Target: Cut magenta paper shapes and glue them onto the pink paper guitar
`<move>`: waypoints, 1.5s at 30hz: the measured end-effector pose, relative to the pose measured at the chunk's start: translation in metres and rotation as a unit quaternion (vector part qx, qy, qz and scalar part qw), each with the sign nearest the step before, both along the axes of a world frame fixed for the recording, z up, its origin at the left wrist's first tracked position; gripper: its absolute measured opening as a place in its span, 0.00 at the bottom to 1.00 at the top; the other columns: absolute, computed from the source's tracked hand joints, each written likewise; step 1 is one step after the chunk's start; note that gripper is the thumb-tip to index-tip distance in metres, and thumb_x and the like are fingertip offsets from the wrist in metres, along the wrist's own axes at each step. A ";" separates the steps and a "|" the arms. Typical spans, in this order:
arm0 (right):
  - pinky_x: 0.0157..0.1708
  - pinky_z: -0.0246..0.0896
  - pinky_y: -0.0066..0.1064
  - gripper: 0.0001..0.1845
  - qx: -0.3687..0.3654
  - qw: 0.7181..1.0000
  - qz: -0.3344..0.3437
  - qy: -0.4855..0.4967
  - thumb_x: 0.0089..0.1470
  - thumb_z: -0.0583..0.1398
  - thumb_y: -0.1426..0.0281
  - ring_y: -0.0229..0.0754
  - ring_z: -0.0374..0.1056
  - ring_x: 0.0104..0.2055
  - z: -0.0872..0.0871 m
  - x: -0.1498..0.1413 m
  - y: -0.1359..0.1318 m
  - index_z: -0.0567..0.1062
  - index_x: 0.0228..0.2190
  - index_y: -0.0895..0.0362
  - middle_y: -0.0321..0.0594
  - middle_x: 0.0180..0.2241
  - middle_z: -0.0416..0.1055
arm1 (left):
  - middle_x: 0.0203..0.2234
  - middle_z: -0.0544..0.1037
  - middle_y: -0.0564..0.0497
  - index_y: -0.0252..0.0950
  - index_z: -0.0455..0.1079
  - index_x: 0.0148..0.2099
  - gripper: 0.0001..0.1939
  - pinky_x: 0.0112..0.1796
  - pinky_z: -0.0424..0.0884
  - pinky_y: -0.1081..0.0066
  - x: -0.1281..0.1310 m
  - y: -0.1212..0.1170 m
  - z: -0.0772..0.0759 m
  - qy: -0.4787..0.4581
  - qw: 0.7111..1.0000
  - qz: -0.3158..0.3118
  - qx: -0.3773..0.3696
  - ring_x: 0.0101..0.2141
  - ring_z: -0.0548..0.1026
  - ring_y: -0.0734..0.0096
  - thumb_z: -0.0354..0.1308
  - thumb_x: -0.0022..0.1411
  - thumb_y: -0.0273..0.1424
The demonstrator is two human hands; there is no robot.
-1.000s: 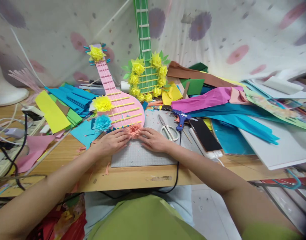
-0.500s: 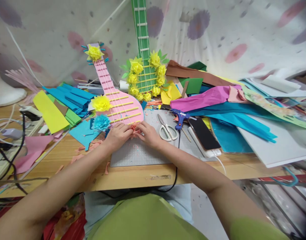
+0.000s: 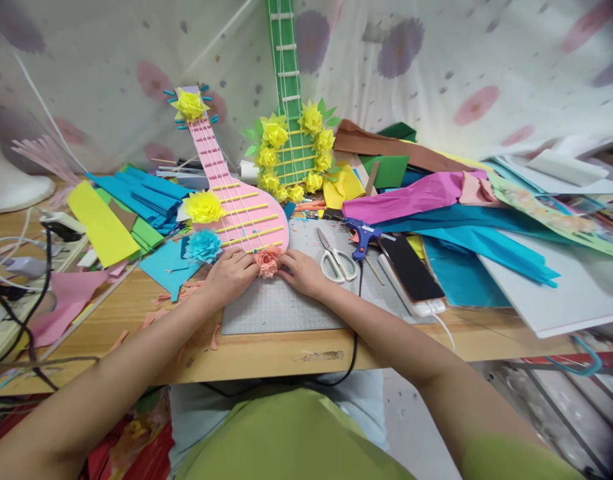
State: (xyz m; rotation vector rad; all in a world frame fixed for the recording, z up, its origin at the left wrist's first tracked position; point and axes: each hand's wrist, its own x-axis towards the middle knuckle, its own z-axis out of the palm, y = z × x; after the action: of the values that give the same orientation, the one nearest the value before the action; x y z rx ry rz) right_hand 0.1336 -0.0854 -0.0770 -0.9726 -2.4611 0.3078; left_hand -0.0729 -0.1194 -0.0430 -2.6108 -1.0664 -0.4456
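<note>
Pinching from both sides, the person has the salmon paper flower (image 3: pixel 267 262) right at the lower rim of the pink guitar (image 3: pixel 251 212) — dead centre in the head view. The left hand (image 3: pixel 233 272) curls its fingers against one flank, the right hand (image 3: pixel 301 272) grasps the other; how hard they squeeze, one cannot tell. That two-sided hold probably keeps the petals steady and facing up. The gray mat (image 3: pixel 291 307) beneath likely guards the surface (image 3: pixel 266 358).

Now the edges: a blue flower (image 3: pixel 204 247) sits near the left hand, while the scissors (image 3: pixel 339 261) lie near the right hand, handles toward the person, the glue gun (image 3: pixel 363 239) just beyond — handy, but tight for sideways moves. More room shows toward the front, where the mat stops short of the surface's near edge. A black cord (image 3: pixel 355 341) drops over that edge, worth minding!
</note>
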 end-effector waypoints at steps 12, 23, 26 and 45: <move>0.33 0.56 0.27 0.04 -0.039 0.992 -0.011 0.116 0.50 0.55 0.70 0.35 0.61 0.30 0.026 0.002 -0.001 0.68 0.29 0.58 0.37 0.29 0.67 | 0.32 0.74 0.48 0.39 0.70 0.34 0.08 0.39 0.61 0.65 0.020 0.001 0.003 -0.091 0.994 0.042 0.044 0.35 0.68 0.66 0.50 0.59 0.32; 0.34 0.54 0.27 0.03 -0.053 0.997 -0.011 0.061 0.48 0.57 0.72 0.36 0.60 0.32 0.011 0.003 0.007 0.68 0.29 0.58 0.38 0.30 0.67 | 0.30 0.72 0.48 0.38 0.70 0.31 0.07 0.37 0.61 0.64 0.001 0.004 0.003 -0.051 0.995 0.039 0.071 0.34 0.67 0.66 0.51 0.57 0.28; 0.35 0.54 0.28 0.04 -0.057 0.998 -0.007 0.029 0.48 0.58 0.71 0.36 0.61 0.33 0.010 0.012 0.010 0.69 0.30 0.58 0.38 0.30 0.68 | 0.31 0.72 0.47 0.38 0.70 0.32 0.06 0.39 0.61 0.63 -0.002 0.000 0.002 -0.056 0.994 0.043 0.080 0.36 0.67 0.65 0.51 0.56 0.29; 0.39 0.57 0.32 0.14 0.016 0.998 -0.009 0.067 0.51 0.56 0.66 0.41 0.60 0.40 0.012 -0.005 0.012 0.68 0.40 0.57 0.43 0.37 0.67 | 0.31 0.73 0.45 0.37 0.70 0.40 0.13 0.42 0.58 0.59 0.013 0.008 0.009 -0.037 0.996 0.059 0.057 0.37 0.67 0.60 0.52 0.57 0.37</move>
State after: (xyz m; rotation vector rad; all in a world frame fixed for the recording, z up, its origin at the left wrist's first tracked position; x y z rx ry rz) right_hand 0.1290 -0.0737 -0.0651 -0.9312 -2.3282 0.3164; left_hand -0.0597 -0.1114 -0.0343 -2.4333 -1.1759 -0.5626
